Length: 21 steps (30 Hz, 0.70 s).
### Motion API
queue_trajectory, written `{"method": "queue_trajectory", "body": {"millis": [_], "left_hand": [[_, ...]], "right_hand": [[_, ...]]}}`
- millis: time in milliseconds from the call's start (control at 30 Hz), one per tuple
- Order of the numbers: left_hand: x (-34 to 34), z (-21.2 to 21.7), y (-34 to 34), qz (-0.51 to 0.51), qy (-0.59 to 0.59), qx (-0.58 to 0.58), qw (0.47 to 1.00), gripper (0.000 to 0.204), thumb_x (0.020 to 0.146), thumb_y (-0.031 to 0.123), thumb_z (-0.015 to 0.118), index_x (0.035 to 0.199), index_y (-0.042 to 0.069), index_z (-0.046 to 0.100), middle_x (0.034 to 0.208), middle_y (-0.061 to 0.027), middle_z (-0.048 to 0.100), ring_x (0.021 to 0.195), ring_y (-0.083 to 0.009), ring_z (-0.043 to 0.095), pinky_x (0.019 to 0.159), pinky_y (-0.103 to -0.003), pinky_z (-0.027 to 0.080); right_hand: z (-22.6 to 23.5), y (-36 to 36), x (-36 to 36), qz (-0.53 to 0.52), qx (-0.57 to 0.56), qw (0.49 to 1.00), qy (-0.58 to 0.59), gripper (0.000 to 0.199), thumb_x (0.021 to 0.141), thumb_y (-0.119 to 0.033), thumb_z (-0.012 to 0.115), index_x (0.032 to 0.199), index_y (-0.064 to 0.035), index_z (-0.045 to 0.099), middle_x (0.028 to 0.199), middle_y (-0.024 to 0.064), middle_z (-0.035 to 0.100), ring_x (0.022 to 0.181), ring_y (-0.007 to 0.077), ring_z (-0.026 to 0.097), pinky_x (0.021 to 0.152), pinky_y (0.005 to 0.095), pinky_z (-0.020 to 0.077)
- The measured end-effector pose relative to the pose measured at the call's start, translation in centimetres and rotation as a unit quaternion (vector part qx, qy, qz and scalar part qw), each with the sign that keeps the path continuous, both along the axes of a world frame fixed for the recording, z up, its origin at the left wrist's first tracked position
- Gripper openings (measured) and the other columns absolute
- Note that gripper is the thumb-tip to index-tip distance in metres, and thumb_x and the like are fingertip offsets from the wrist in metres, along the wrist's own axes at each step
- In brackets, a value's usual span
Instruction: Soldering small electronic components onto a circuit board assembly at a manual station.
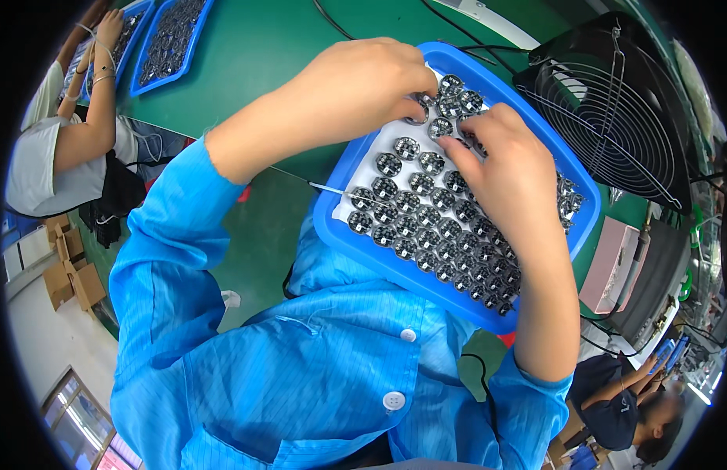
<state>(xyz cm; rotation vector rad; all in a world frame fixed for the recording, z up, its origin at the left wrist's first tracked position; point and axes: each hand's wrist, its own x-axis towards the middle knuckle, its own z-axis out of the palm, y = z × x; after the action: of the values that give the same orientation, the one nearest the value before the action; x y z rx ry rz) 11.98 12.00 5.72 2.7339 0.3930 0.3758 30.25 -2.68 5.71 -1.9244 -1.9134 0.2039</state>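
A blue plastic tray (329,227) lies tilted before me, lined with a white sheet (369,174). Rows of small round black circuit boards (420,183) cover much of the sheet. At the tray's far end, my left hand (375,82) pinches one round circuit board (423,103) between thumb and fingers. My right hand (511,160) reaches over the boards from the right, its thumb and fingers curled around another board that is mostly hidden. A single board (440,128) sits between the two hands. A thin light-coloured stick (328,188) crosses the tray's left rim, its tip over the boards.
A black fan with a wire guard (606,117) stands right of the tray. Beside it are a pinkish box (610,262) and cables. More blue trays of dark parts (171,43) lie at the far left of the green table (261,59), near a co-worker. Another person sits lower right.
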Motion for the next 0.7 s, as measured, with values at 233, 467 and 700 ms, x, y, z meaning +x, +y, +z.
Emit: {"method": "queue_trajectory", "body": {"millis": [233,467,700], "left_hand": [[0.4,-0.1,-0.2,-0.034,0.052,0.041,0.997,0.013,0.085,0.020,0.074,0.085,0.008,0.076,0.083,-0.0095,0.072,0.096,-0.0307,0.069,0.082,-0.043,0.056],[2.3,-0.7,-1.0,-0.095,0.008,0.043,0.994,0.018,0.086,0.022,0.076,0.095,0.006,0.074,0.092,-0.0070,0.071,0.094,-0.0281,0.067,0.083,-0.042,0.055],[3.3,-0.8,-2.1,-0.091,0.043,-0.007,0.995,0.017,0.091,0.023,0.071,0.093,0.005,0.073,0.094,-0.0118,0.069,0.087,-0.0348,0.070,0.076,-0.045,0.058]], "right_hand": [[-0.5,0.5,-0.1,0.039,-0.004,0.999,-0.010,0.012,0.091,-0.016,0.073,0.095,-0.0047,0.076,0.089,0.0103,0.065,0.082,0.0317,0.068,0.072,0.0421,0.0548],[1.2,-1.2,3.2,-0.014,-0.003,0.998,0.067,0.011,0.089,-0.009,0.074,0.098,-0.0022,0.075,0.092,0.0134,0.068,0.082,0.0324,0.068,0.074,0.0393,0.0546],[0.2,-2.0,2.6,0.034,-0.040,0.999,0.008,0.011,0.086,-0.011,0.077,0.092,-0.0031,0.076,0.090,0.0106,0.068,0.082,0.0321,0.068,0.073,0.0424,0.0545]]}}
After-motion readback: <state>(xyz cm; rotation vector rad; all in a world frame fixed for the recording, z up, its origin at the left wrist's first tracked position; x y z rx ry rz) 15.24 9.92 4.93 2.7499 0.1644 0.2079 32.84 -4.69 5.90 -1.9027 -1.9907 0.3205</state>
